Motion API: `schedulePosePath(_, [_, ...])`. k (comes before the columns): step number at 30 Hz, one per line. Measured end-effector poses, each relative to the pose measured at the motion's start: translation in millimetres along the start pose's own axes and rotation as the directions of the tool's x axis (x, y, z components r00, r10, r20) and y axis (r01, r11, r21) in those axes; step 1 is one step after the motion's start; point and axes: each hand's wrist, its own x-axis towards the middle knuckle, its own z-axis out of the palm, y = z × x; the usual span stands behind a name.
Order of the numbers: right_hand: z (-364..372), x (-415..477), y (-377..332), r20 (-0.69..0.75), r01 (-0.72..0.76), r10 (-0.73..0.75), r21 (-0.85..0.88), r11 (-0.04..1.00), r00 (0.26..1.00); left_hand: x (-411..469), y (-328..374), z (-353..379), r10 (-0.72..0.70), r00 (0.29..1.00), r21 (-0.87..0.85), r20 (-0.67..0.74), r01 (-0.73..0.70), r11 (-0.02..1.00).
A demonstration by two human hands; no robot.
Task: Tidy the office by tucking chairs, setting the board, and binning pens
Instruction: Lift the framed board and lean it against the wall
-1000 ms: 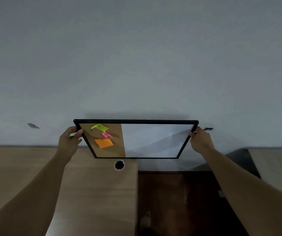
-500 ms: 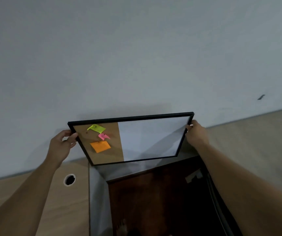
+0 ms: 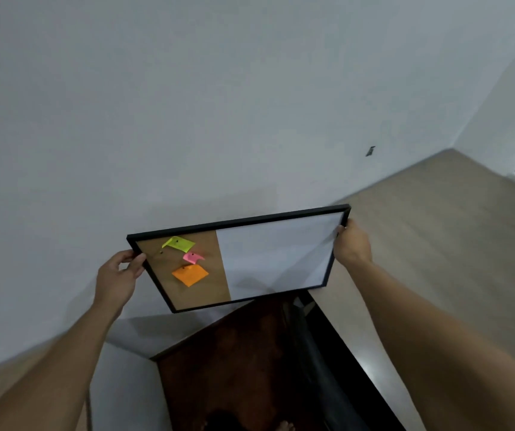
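while our left hand (image 3: pixel 118 276) and right hand (image 3: pixel 350 244) grip its thin black edges, we hold the flat cork-and-white board (image 3: pixel 276 258) near the bare wall (image 3: pixel 219 119)

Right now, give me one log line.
board: held aloft, tilted | left hand: grips left edge | right hand: grips right edge

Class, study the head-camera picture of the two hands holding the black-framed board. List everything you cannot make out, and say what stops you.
1. Head view: writing on the yellow sticky note, pink sticky note and orange sticky note, too small.
2. Head view: back of the black-framed cork and white board, turned away from the camera.
3. Head view: right hand grip, fingers hidden behind the frame.
4. Head view: small dark wall mark, too small to identify.
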Motion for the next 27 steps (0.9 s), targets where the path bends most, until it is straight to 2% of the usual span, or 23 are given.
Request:
schedulePosePath(5, [-2,18,24,0.094,-0.045,0.043,0.018,0.999,0.995,-2,-8,30,-0.018,0.999,-0.012,-0.032,0.018,1.0])
schedulePosePath(10, [9,39,15,0.139,0.042,-0.033,-0.063,0.997,0.99,2,-9,44,-0.081,0.995,-0.117,-0.055,0.074,0.99])
schedulePosePath(15, [28,78,3,0.201,0.069,-0.067,-0.005,0.998,0.977,13,-12,51,-0.165,0.98,-0.246,-0.111,0.133,0.96])
schedulePosePath(24, [59,124,-73,0.227,0.157,-0.156,0.015,0.988,0.961,38,-21,57,-0.216,0.955,-0.357,-0.204,0.133,0.924])
schedulePosePath(27, [70,139,-89,0.251,0.135,-0.138,0.029,0.99,0.958,46,-18,57,-0.216,0.955,-0.356,-0.204,0.133,0.925])
